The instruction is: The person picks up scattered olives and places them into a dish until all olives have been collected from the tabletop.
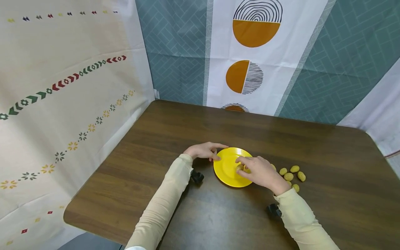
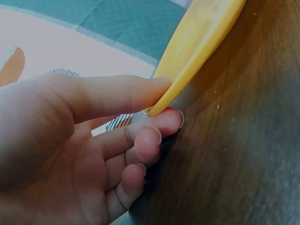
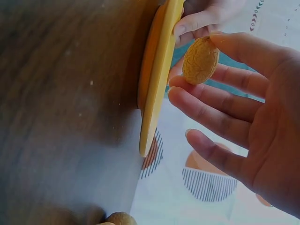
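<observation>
While the left hand (image 1: 203,151) pinches a yellow plate (image 1: 225,173) at its rim, right hand (image 1: 261,171) half-curled, holding a walnut (image 3: 201,61) over it

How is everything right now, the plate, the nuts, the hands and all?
Plate: right side up on the table.
Held nut: up above the plate.
Other nuts: loose on the table.
Left hand: pinching the plate's rim.
Right hand: holding a nut by its fingertips.
Cloths: hanging, creased.
</observation>
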Demonstrator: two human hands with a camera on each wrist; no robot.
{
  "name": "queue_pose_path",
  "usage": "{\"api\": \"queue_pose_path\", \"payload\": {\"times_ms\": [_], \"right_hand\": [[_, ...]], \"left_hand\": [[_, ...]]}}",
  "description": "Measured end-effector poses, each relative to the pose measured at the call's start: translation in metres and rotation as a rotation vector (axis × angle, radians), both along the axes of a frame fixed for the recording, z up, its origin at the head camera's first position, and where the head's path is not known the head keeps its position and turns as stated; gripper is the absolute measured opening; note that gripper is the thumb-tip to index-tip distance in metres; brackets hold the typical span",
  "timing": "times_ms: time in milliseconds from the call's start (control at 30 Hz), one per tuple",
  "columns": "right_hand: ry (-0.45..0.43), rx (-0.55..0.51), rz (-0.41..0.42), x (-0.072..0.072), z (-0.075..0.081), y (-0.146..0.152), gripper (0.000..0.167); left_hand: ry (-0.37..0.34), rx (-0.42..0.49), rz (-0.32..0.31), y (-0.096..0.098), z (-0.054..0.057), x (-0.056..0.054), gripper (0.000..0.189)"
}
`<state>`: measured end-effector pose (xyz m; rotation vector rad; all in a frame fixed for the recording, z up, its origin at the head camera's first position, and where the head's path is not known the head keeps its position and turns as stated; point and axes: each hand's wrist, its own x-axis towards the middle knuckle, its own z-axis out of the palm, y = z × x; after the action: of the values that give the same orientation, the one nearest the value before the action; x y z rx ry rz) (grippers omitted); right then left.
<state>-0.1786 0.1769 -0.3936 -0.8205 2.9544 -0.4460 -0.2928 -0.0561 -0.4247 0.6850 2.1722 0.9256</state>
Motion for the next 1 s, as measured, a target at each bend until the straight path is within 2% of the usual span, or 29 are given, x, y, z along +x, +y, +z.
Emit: {"api": "queue_pose_path", "payload": {"times_ms": [233, 500, 1000], "right_hand": [[-0.031, -0.012, -0.032, -0.002, 0.005, 0.003, 0.034], [-0.044, -0.006, -0.031, -0.002, 0.007, 0.011, 0.032], [-0.066, -0.007, -0.099, -0.004, 0.019, 0.042, 0.034]], "left_hand": [[0.006, 0.004, 0.010, 0.001, 0.004, -0.001, 0.060], [0.009, -0.014, -0.007, 0.002, 0.004, 0.001, 0.061], [-0.002, -0.031, 0.020, 0.005, 0.002, 0.001, 0.060]]}}
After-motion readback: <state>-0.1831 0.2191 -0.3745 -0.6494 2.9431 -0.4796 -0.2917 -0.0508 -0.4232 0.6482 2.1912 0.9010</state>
